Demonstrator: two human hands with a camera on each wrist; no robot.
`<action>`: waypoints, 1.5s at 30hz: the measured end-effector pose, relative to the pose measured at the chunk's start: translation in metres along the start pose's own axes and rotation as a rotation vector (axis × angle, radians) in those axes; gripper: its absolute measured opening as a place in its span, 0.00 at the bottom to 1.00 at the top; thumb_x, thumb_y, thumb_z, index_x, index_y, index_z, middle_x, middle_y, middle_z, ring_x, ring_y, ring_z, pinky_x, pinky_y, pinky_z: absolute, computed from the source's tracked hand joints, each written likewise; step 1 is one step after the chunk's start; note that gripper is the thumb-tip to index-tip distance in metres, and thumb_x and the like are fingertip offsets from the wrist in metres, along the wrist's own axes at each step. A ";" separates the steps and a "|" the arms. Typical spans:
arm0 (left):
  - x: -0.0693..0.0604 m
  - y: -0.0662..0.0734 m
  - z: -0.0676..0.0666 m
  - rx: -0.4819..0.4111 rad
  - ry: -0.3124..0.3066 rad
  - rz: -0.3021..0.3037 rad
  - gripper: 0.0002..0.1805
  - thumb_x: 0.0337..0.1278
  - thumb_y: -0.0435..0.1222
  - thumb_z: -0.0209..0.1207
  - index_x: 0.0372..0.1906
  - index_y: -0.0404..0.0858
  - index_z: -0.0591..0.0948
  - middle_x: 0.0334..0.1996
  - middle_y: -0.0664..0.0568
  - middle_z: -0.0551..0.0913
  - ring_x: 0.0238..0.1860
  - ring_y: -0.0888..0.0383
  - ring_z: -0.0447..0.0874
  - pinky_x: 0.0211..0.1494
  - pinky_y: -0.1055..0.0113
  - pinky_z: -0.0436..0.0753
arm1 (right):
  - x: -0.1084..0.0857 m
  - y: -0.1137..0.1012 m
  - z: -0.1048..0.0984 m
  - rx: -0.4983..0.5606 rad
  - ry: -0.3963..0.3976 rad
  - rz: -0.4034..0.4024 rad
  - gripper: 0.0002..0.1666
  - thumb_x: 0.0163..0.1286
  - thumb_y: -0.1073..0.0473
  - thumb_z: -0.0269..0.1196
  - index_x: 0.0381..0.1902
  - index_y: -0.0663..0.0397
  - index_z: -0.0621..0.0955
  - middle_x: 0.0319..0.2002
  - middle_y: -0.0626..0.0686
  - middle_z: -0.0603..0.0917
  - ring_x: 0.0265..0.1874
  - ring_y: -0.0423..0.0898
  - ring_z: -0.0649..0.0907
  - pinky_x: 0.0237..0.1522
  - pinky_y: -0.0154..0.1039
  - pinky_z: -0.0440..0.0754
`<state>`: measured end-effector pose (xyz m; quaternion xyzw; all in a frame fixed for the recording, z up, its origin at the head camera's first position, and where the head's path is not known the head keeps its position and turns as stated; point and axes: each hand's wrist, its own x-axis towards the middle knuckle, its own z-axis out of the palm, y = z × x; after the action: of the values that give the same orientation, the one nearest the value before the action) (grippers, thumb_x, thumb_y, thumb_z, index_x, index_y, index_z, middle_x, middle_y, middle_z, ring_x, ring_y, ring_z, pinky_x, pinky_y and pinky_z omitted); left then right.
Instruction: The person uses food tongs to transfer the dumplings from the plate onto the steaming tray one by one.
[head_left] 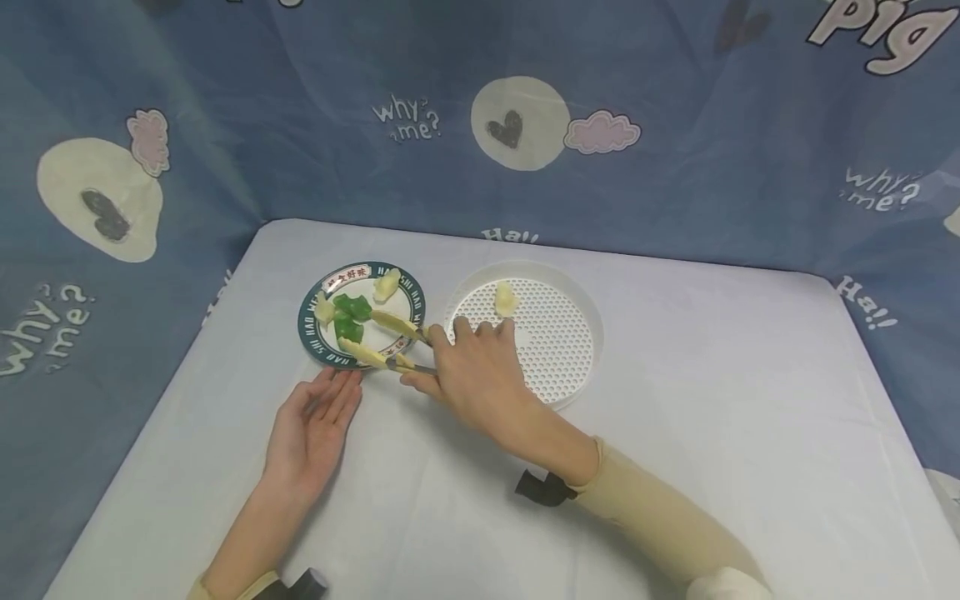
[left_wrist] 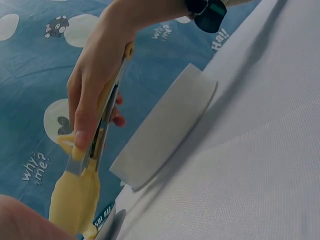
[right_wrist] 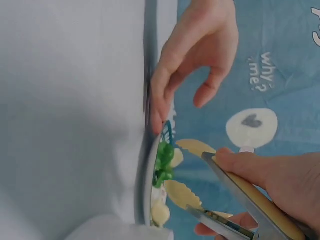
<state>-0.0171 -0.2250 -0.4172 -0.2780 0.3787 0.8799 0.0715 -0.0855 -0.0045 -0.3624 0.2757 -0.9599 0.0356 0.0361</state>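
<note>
My right hand [head_left: 480,367] grips a pair of yellow-tipped metal tongs [head_left: 390,323], whose parted tips hover over the plate [head_left: 307,325] with nothing between them. The plate is white with a dark green lettered rim. On it lie green leafy pieces [head_left: 349,317] and pale yellow pieces [head_left: 387,285]. My left hand [head_left: 307,433], palm turned up and fingers extended, touches the plate's near edge; the right wrist view shows those fingertips [right_wrist: 157,122] at the rim. In the left wrist view the tongs [left_wrist: 75,200] point down beside the plate.
Right of the plate stands a round white perforated tray [head_left: 592,333] with a raised wall, holding one pale yellow piece [head_left: 506,300]. Part of it is hidden by my right hand. A white cloth covers the table [head_left: 712,400]; a blue printed curtain [head_left: 675,192] hangs behind.
</note>
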 end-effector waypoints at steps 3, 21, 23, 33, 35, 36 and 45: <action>0.001 0.000 0.001 0.004 -0.007 -0.002 0.37 0.87 0.38 0.35 0.90 0.48 0.37 0.91 0.52 0.40 0.90 0.60 0.49 0.91 0.74 0.62 | 0.005 -0.004 0.002 0.009 -0.033 0.007 0.39 0.75 0.20 0.54 0.59 0.45 0.82 0.43 0.54 0.88 0.43 0.59 0.89 0.56 0.57 0.83; -0.001 0.001 0.001 0.025 0.004 0.011 0.37 0.87 0.38 0.35 0.90 0.49 0.37 0.90 0.53 0.41 0.89 0.61 0.50 0.90 0.75 0.63 | 0.022 -0.018 0.019 -0.016 -0.012 0.003 0.35 0.75 0.22 0.57 0.57 0.43 0.81 0.39 0.50 0.85 0.38 0.53 0.84 0.52 0.50 0.80; -0.001 0.001 0.001 0.032 0.000 0.016 0.37 0.87 0.39 0.35 0.90 0.49 0.37 0.90 0.53 0.41 0.89 0.61 0.50 0.90 0.75 0.63 | 0.022 -0.018 0.020 -0.030 0.026 -0.011 0.33 0.75 0.23 0.58 0.55 0.43 0.81 0.37 0.49 0.84 0.36 0.52 0.83 0.49 0.48 0.79; 0.001 -0.001 0.001 0.024 0.001 0.009 0.37 0.87 0.39 0.36 0.90 0.48 0.37 0.90 0.52 0.41 0.89 0.60 0.51 0.90 0.75 0.63 | 0.011 -0.012 0.021 -0.056 0.051 -0.023 0.32 0.76 0.24 0.57 0.55 0.42 0.83 0.36 0.49 0.84 0.34 0.51 0.81 0.44 0.47 0.79; 0.002 -0.001 0.002 0.031 0.000 0.009 0.37 0.87 0.39 0.36 0.90 0.48 0.37 0.90 0.52 0.41 0.89 0.60 0.51 0.90 0.74 0.63 | 0.008 -0.010 0.018 -0.046 0.054 -0.019 0.32 0.76 0.25 0.57 0.55 0.42 0.83 0.36 0.49 0.84 0.34 0.51 0.81 0.45 0.48 0.80; 0.003 -0.001 0.003 0.036 0.000 0.008 0.37 0.87 0.39 0.36 0.90 0.48 0.38 0.91 0.52 0.42 0.89 0.60 0.51 0.90 0.74 0.63 | 0.006 -0.008 0.016 -0.035 0.058 -0.017 0.31 0.76 0.25 0.58 0.55 0.42 0.83 0.35 0.49 0.83 0.34 0.51 0.81 0.45 0.48 0.79; 0.001 0.002 0.002 -0.004 0.012 -0.001 0.37 0.87 0.38 0.36 0.90 0.48 0.37 0.91 0.53 0.40 0.90 0.60 0.49 0.91 0.74 0.61 | -0.014 0.008 -0.004 0.019 0.079 0.011 0.31 0.77 0.25 0.56 0.52 0.42 0.82 0.35 0.50 0.82 0.36 0.53 0.80 0.44 0.49 0.76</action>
<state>-0.0194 -0.2250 -0.4158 -0.2835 0.3772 0.8790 0.0689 -0.0778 0.0099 -0.3598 0.2691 -0.9589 0.0557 0.0714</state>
